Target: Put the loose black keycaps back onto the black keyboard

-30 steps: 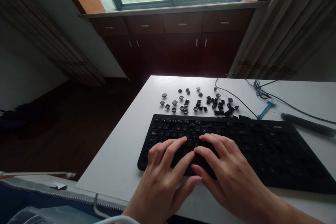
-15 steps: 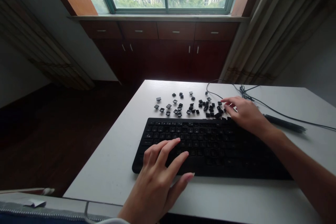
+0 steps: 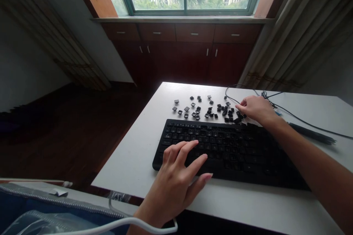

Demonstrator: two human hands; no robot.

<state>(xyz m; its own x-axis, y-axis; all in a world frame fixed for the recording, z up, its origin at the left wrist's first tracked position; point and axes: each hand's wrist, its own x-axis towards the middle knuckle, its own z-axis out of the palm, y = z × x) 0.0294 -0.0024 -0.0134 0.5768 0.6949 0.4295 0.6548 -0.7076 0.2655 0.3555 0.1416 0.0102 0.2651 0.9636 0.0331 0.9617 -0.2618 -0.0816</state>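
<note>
A black keyboard (image 3: 237, 150) lies on the white table, with some of its key positions bare of caps. My left hand (image 3: 178, 178) rests over its left part, fingers spread and holding nothing. Beyond the keyboard's far edge, my right hand (image 3: 257, 109) is low over the table, thumb and fingertips pinched together. Whatever is between those fingertips, if anything, is hidden. Just left of and below them, loose black keycaps (image 3: 224, 111) lie clustered. More keycaps (image 3: 186, 109) are scattered farther left, some upside down.
A thin black cable (image 3: 311, 118) runs across the table behind my right hand. A dark bundle with a frayed end (image 3: 311, 134) lies right of my forearm. At the lower left are a blue zippered item (image 3: 24, 200) and a white cable (image 3: 124, 222). A cabinet (image 3: 176, 51) stands beyond.
My right hand's fingertips have closed together beside the keycaps. The view has shifted, so the table appears farther right. My left hand stays spread on the keyboard.
</note>
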